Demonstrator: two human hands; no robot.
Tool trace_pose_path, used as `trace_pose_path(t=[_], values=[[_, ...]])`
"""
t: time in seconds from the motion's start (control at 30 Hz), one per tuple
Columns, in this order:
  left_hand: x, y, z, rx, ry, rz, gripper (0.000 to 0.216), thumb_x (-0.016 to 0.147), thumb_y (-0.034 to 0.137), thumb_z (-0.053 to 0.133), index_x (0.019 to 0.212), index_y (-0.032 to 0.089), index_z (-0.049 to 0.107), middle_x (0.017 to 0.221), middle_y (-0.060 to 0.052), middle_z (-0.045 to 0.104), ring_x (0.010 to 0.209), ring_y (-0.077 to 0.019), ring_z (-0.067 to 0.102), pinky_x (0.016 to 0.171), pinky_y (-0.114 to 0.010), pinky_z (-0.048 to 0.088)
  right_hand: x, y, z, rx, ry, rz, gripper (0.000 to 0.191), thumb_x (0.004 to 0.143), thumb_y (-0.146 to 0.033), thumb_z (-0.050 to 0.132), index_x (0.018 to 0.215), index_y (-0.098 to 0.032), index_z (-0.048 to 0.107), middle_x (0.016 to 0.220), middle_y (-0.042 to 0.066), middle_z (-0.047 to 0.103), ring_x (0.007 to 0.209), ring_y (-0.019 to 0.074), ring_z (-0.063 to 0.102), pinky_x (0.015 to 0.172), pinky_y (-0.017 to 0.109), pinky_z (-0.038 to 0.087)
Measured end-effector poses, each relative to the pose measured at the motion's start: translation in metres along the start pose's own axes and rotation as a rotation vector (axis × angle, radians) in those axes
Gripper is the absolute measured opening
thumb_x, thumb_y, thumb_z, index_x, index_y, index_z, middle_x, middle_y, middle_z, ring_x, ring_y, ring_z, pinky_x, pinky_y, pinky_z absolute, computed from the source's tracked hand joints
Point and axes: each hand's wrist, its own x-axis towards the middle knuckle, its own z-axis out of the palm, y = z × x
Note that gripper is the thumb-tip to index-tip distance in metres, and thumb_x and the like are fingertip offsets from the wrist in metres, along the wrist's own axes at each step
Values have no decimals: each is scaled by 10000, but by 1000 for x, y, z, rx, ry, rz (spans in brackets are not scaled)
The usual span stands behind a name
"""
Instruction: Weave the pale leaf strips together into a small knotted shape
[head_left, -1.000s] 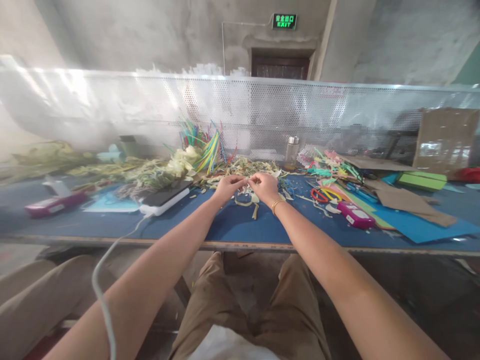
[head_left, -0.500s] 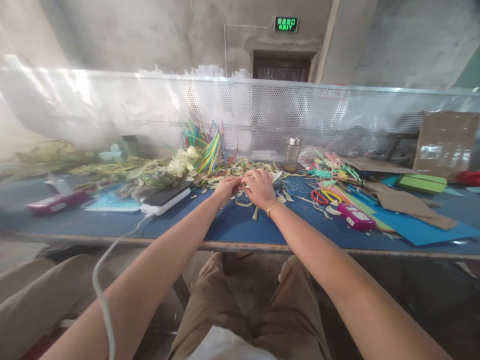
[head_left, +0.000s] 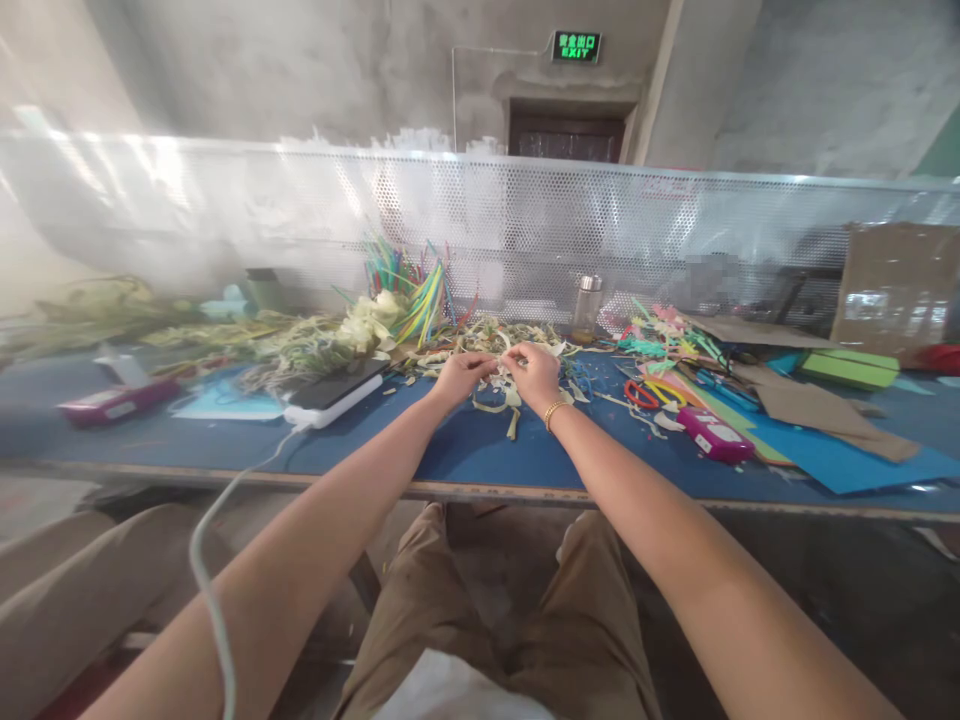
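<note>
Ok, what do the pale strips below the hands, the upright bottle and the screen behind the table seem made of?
Pale strips: thin, matt, curling, perhaps paper or plant fibre; too small to settle.
Bottle: smooth clear glass or plastic, being see-through; its cap looks like shiny metal from its silvery highlights.
Screen: probably perforated sheet metal, given the regular small holes and bright reflections.

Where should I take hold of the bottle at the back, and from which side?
Probably best to grip the bottle around its clear body, below the silver cap, coming from the near side: it stands upright, with the perforated panel behind it and the scrap pile to its left.
</note>
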Motion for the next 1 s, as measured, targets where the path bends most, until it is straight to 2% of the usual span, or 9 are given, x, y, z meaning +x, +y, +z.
trace_pose_path(t=[0.1,0.23,0.4,0.5,0.67,0.83,1.0], values=[[0,1,-1,40,-13,49,261,671,410,678,742,160,699,626,-6,616,578,-118,521,580,-242,397,1,4,1,95,-65,26,156,812,-364,558,771,-224,613,796,-6,668,794,168,594,818,314,380],[0,2,-2,17,-32,75,234,689,381,662,759,161,695,638,-11,616,605,-127,534,616,-248,411,2,3,1,115,-75,29,167,810,-362,543,755,-210,584,765,-6,649,752,149,593,792,298,394],[-1,4,-1,-53,-25,26,228,611,319,726,772,162,686,660,-8,625,610,-127,536,617,-244,414,3,4,4,141,-79,80,190,804,-377,526,742,-200,555,721,-1,614,700,147,562,742,296,408],[-1,4,0,-39,16,29,179,644,326,701,720,166,673,636,-5,621,596,-121,540,610,-238,415,2,3,8,235,-90,100,211,796,-400,527,737,-197,540,701,-2,596,669,140,551,697,281,421],[-2,6,0,-114,60,0,238,613,331,739,742,162,632,643,-3,631,570,-114,554,559,-227,400,0,0,11,372,-106,131,219,781,-410,537,732,-198,518,678,-3,579,627,133,532,634,263,430],[-5,11,2,-157,7,-42,305,610,361,747,807,150,647,673,-13,638,626,-127,580,569,-228,400,1,3,14,418,-37,180,207,768,-391,546,717,-192,524,680,5,580,626,138,542,640,275,440],[-5,9,1,-165,54,-57,315,582,371,767,780,156,652,641,-3,623,585,-110,542,543,-222,380,1,2,15,514,-69,214,201,745,-391,574,726,-196,533,699,9,604,630,139,559,639,277,463]])
